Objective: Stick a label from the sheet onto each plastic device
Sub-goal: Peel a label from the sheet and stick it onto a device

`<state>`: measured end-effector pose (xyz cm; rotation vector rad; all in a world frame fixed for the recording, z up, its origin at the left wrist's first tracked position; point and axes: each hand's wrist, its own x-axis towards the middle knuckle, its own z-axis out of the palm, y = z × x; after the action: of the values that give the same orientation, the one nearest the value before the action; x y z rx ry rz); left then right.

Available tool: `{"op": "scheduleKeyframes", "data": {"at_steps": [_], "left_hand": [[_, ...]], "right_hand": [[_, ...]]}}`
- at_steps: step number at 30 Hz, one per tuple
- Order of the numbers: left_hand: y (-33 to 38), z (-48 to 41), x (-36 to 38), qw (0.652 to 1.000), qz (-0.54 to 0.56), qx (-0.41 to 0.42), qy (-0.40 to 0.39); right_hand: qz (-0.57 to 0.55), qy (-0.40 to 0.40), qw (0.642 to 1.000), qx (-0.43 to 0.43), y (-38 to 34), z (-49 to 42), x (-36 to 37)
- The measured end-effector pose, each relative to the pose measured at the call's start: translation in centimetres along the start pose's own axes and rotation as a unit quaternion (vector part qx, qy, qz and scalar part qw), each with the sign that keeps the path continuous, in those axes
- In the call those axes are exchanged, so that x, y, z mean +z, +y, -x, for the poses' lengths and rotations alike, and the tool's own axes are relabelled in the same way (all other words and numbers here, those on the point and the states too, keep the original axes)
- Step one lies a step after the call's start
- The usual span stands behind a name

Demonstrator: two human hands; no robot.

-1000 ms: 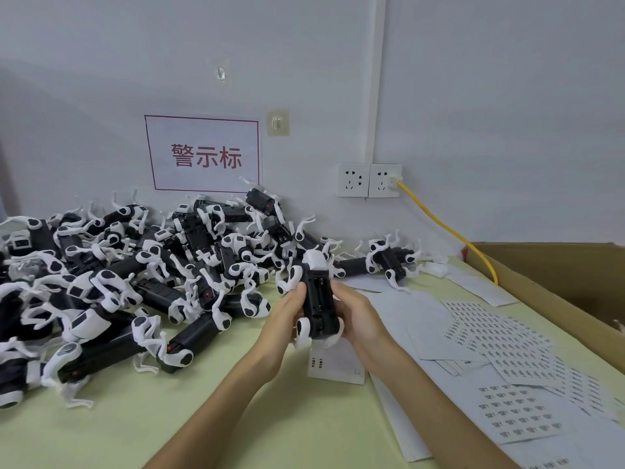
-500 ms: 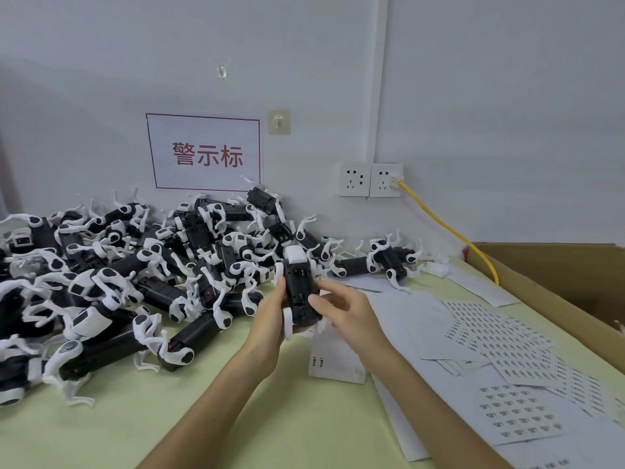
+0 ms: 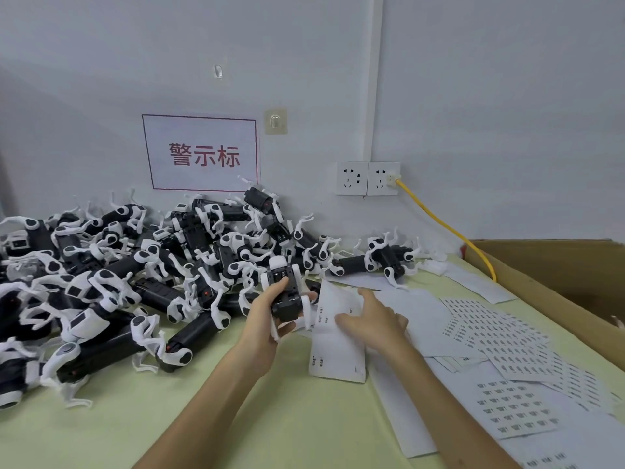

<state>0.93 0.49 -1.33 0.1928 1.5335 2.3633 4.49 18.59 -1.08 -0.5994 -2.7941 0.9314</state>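
At left we see a heap of black-and-white devices [image 3: 142, 286] on the green table [image 3: 304, 418]. In front of it the left hand [image 3: 265, 321] curls round one device [image 3: 287, 296]. Just beside, the right hand [image 3: 377, 324] rests loose-fingered on the label sheet [image 3: 334, 353], with more sheets [image 3: 507, 336] lying rightward.

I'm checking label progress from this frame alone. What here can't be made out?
Head view only:
- Whether the held device bears a label: the left hand covers part of it, and its far side faces away.
- Print on the loose label sheets: too small.
- The nearest sheet: partly covered by the right hand.
- Inside the cardboard box: hidden by its wall, cut off by the right edge.
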Motion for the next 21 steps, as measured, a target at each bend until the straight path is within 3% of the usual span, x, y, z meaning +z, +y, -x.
{"op": "scheduleKeyframes", "data": {"at_steps": [7, 17, 21], "left_hand": [[0.2, 0.2, -0.2, 0.997, 0.039, -0.047, -0.040], [0.3, 0.0, -0.7, 0.990, 0.113, -0.057, -0.067], [0.4, 0.1, -0.6, 0.991, 0.111, -0.049, -0.051]], "right_hand": [[-0.185, -0.004, 0.982, -0.048, -0.1, -0.2, 0.7], [-0.178, 0.050, 0.973, -0.136, -0.1, 0.5, 0.4], [-0.182, 0.015, 0.968, -0.170, -0.5, 0.8, 0.1]]}}
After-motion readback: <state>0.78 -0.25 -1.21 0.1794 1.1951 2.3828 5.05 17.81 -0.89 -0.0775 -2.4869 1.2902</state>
